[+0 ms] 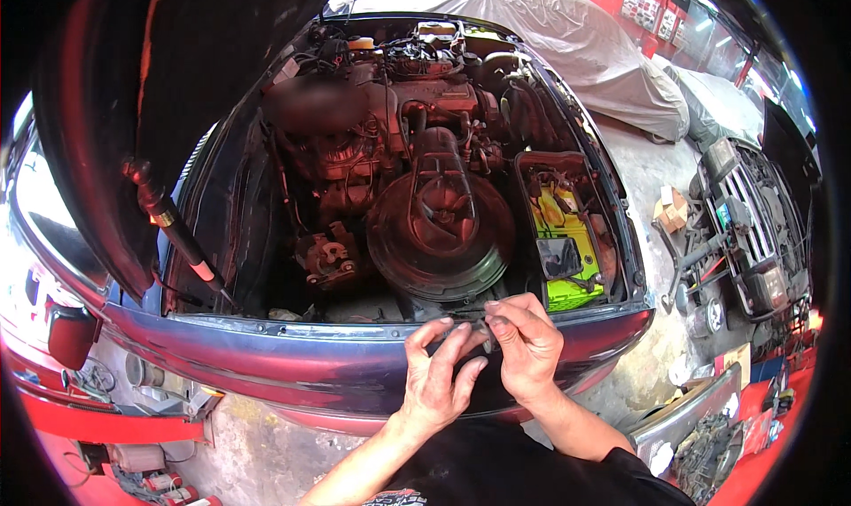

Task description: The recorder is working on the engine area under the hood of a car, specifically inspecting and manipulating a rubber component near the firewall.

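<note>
Both my hands are over the front edge of a dark car's engine bay. My right hand (530,345) is closed, its thumb and fingers pinched together on something small that I cannot make out. Close beside it, my left hand (438,373) has its fingers curled but apart, with the thumb away from the index finger. Its index fingertip comes near the right hand's fingers. Just beyond the hands is a large round black air cleaner housing (412,262), with a duct on top. Farther back sits the dusty engine (434,98).
A yellow-green battery (578,244) carries a dark phone-like slab (559,258) at the right. The raised hood (97,151) and its strut (186,240) are at the left. Covered cars (567,45) stand behind. A removed front end (749,231) and loose parts lie at the right.
</note>
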### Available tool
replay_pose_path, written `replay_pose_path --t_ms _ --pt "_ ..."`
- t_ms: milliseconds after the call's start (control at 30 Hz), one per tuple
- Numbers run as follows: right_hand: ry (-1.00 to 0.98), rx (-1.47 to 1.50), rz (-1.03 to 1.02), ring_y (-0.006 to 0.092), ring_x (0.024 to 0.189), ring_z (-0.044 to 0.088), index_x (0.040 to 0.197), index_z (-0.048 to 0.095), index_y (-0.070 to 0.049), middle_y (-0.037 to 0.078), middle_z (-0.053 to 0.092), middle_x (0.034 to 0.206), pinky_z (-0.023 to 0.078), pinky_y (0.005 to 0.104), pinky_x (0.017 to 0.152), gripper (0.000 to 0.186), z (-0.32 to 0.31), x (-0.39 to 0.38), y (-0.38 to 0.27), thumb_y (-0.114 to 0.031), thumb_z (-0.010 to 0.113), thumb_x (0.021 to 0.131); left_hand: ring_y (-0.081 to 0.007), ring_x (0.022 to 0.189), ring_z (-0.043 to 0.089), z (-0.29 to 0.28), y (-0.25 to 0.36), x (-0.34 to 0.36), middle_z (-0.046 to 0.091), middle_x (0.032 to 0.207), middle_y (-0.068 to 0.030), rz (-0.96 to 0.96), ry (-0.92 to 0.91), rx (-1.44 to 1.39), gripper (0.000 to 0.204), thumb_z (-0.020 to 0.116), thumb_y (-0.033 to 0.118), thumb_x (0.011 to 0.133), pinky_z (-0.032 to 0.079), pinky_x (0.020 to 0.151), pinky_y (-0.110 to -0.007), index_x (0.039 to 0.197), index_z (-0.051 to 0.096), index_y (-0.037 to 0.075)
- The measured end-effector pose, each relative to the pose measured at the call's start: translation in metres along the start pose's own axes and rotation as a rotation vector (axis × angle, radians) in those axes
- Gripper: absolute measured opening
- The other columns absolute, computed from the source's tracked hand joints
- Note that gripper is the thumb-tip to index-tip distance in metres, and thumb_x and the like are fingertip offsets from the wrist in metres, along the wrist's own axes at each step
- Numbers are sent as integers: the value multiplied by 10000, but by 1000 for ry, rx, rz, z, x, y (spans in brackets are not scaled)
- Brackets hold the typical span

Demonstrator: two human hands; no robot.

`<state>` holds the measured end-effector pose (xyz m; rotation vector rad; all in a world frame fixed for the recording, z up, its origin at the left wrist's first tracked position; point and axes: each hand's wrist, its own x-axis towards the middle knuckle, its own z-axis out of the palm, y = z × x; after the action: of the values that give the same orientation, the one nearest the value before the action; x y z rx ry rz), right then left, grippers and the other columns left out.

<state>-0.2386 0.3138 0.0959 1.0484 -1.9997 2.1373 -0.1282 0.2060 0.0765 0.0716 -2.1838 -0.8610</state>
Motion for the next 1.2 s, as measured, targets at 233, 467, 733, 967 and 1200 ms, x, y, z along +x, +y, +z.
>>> replay_pose_path --t_ms 233,467,733,967,1200 --pt "-8 48 96 143 851 661 1135 777 -21 89 709 959 534 253 741 205 10 -18 -1 -8 763 931 -301 1016 578 -11 6 6 701 971 -94 36 67 -45 595 856 40 764 495 902 -454 1286 571 46" --pt "8 114 175 149 879 669 1119 766 12 92 721 988 545 264 792 168 12 -14 -8 -21 742 956 -310 924 586 -8 3 1 642 1008 -152 140 92 48 597 866 13 735 502 787 -442 1245 556 42" --pt "11 65 74 166 876 693 1115 761 18 104 720 1005 565 267 790 156 6 -12 -11 -16 724 967 -261 746 552 -1 9 3 590 749 -52 -250 81 -33 463 804 15 818 488 772 -410 1229 590 12" --pt "-24 113 58 164 911 671 1138 739 20 114 697 1046 548 270 802 170 -4 -10 -9 -55 713 987 -271 999 581 -8 0 8 747 927 -49 -180 -59 -151 524 785 38 817 455 973 -414 1330 673 40" --pt "-155 -127 -123 176 936 644 1157 750 2 136 672 1126 527 287 820 222 -23 -7 -10 -109 752 965 -273 998 595 -10 11 16 734 914 -72 -166 -95 -29 372 786 32 808 470 936 -412 1178 754 42"
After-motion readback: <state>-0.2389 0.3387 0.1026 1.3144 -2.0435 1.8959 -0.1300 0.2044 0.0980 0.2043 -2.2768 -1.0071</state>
